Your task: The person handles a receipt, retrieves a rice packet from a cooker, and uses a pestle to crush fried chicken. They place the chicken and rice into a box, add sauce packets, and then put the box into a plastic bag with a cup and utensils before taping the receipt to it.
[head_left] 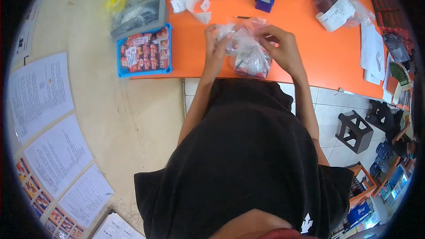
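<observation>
A clear plastic bag (253, 59) with something dark and reddish in its lower part rests at the front edge of the orange table. My left hand (216, 46) is closed on the gathered plastic on the bag's left side. On the other side, my right hand (281, 46) pinches the bag's upper plastic between thumb and fingers. The bag's contents are too blurred by the plastic to name. Just behind the bag lies a short dark pencil (241, 17).
A blue basket (170, 64) of small red packets stands left, before a grey tray (161, 4) holding bags. Behind are a paper strip (191, 5) and a blue tape dispenser (265, 1). A receipt (337, 14) lies right. A black stool (355, 130) stands on the floor; another person is far right.
</observation>
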Action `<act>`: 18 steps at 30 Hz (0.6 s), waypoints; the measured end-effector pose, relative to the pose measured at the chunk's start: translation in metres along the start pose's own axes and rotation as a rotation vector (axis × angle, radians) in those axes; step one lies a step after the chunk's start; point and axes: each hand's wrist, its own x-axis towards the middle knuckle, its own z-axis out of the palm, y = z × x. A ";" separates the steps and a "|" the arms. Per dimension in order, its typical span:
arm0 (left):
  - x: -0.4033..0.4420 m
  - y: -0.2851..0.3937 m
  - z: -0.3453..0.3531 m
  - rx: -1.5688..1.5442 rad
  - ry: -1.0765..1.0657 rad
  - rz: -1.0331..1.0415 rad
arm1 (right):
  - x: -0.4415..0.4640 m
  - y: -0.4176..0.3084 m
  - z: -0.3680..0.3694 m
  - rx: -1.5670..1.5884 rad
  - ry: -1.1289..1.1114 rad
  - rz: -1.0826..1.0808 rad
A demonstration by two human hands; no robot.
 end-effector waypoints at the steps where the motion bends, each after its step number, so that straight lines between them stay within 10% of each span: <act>1: 0.000 0.002 -0.003 -0.205 -0.066 -0.035 | 0.003 -0.003 0.008 0.076 -0.007 0.020; 7: 0.000 0.002 -0.016 -0.157 -0.118 -0.041 | 0.010 0.016 0.046 0.718 0.148 0.102; 18: -0.001 0.009 -0.021 0.509 -0.201 0.142 | -0.006 0.015 0.069 0.871 0.394 0.241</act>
